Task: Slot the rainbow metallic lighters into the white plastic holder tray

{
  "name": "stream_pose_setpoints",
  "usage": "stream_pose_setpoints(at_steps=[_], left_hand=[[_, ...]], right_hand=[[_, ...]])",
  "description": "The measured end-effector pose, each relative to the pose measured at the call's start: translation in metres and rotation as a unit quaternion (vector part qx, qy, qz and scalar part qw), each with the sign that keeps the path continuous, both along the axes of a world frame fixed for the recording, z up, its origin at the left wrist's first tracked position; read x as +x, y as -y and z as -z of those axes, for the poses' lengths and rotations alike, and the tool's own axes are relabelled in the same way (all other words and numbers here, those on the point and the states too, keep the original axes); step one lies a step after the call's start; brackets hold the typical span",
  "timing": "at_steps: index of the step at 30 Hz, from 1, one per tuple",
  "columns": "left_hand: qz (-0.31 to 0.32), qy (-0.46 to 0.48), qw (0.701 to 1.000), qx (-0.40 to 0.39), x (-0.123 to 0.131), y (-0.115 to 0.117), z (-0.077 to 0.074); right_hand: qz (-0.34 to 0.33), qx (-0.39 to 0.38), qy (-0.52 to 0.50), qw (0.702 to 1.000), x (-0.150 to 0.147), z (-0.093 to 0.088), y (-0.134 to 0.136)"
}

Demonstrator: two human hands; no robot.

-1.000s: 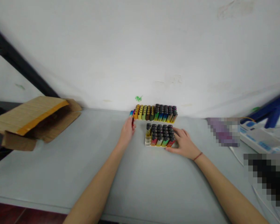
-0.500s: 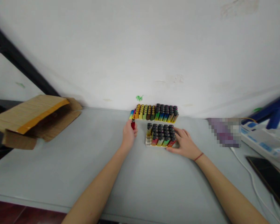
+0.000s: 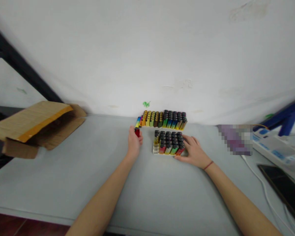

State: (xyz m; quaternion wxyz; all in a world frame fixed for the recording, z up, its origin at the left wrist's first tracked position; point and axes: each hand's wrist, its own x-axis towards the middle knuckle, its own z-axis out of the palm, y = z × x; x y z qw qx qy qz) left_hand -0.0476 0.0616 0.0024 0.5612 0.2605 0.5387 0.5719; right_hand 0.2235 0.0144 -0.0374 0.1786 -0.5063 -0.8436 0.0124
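My left hand (image 3: 134, 141) is closed around a red lighter (image 3: 137, 132) with a black top, held left of the front tray. With fingers spread, my right hand (image 3: 193, 151) rests against the right side of that front tray (image 3: 155, 152), which is full of upright black-topped lighters (image 3: 171, 141) except for bare slots in its left column. Behind it stands a second block of lighters (image 3: 151, 118), yellow and brown on the left, green, blue and gold on the right. A rainbow-coloured lighter (image 3: 138, 122) is at that block's left end, just beyond my left hand.
An open cardboard box (image 3: 39, 121) lies on its side at the left of the grey table (image 3: 76, 183). To the right are a blurred purple packet (image 3: 233, 139), a white power strip (image 3: 275, 147), a white cable (image 3: 263, 183) and a dark phone (image 3: 282, 186). A white wall (image 3: 113, 59) stands behind.
My left hand has drawn slightly left with the red lighter, a little away from the rainbow-coloured one. My right hand stays at the front tray.
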Motion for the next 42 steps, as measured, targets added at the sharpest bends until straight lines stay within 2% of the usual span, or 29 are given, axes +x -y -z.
stream_pose_setpoints(at_steps=[5, 11, 15, 17, 20, 25, 30, 32, 36, 42], left_hand=[[0.025, -0.002, 1.000, -0.011, -0.001, -0.002, 0.000], [0.001, -0.013, 1.000, 0.004, -0.001, -0.002, 0.000], [0.006, -0.011, 1.000, 0.013, -0.002, -0.002, 0.003], [0.020, -0.014, 0.999, 0.030, -0.002, -0.004, 0.005], [0.074, -0.041, 0.994, 0.064, -0.003, -0.005, 0.007], [0.143, -0.133, 0.962, 0.192, 0.000, 0.004, 0.002], [0.209, -0.261, 0.905, 0.264, -0.004, 0.011, -0.009], [0.221, -0.304, 0.884, 0.277, -0.010, 0.009, -0.012], [0.277, -0.308, 0.863, 0.290, -0.022, 0.004, -0.017], [0.312, -0.304, 0.862, 0.259, -0.028, 0.006, -0.025]], right_hand=[[0.001, 0.001, -0.003, 1.000, 0.000, 0.001, 0.000], [0.000, 0.001, 0.001, 1.000, 0.002, 0.003, -0.001], [0.001, 0.007, -0.005, 1.000, 0.002, 0.003, -0.001], [0.002, 0.005, -0.004, 1.000, 0.001, 0.003, -0.001], [0.002, 0.000, 0.003, 1.000, 0.001, 0.003, -0.001], [0.001, -0.003, 0.005, 1.000, 0.002, 0.003, -0.001], [-0.002, 0.000, 0.002, 1.000, 0.002, 0.003, -0.002], [-0.003, 0.001, 0.002, 1.000, 0.002, 0.003, -0.002], [0.000, -0.001, 0.003, 1.000, 0.002, 0.003, -0.001], [-0.002, 0.000, 0.000, 1.000, 0.001, 0.002, -0.001]])
